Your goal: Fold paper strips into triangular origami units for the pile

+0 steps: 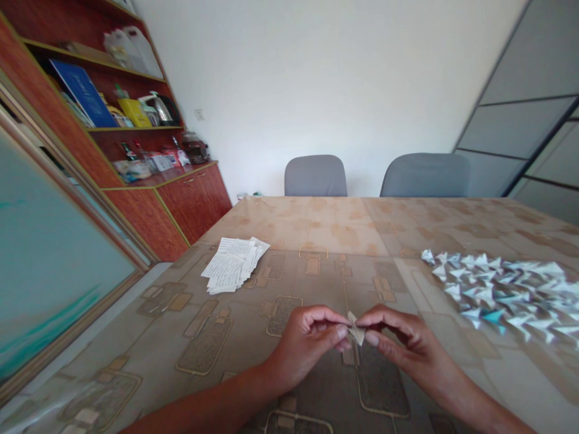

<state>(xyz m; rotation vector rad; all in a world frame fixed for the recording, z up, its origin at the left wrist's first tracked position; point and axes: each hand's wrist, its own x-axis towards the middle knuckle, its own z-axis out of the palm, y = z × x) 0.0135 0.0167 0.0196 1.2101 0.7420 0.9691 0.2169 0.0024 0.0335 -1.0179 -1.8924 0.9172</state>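
Note:
Between my two hands, above the near middle of the table, is a small folded paper crane (357, 333) made of printed paper. My left hand (312, 337) pinches its left side between thumb and fingers. On the other side, the thumb and fingertips of my right hand (400, 337) are closed on it too. A loose stack of printed paper pieces (233, 265) lies beyond my left hand. To the right, several rows of folded paper cranes (493, 283) stand on the table, one of them teal.
A patterned cloth covers the table (312, 223). Two grey chairs (315, 175) stand at its far side, before a white wall. At the left are a wooden shelf cabinet (194, 205) holding bottles and a kettle (161, 110), and a sliding door (54, 259).

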